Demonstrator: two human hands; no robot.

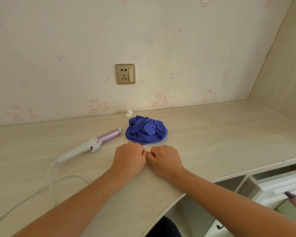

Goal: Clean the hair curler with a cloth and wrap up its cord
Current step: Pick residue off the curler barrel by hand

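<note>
Head view: tissue wad [128, 113] behind cloth [146, 132]

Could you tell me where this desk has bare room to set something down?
Widest: the desk right of the blue cloth, out to the side panel. Also behind the hair curler, left of the tissue. Crowded: the middle, where left hand and right hand rest before the cloth, and front left, where the cord loops.

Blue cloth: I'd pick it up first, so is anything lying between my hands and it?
Nothing visible. Only bare desk separates the left hand and right hand from the blue cloth; the hair curler lies off to the left.
</note>
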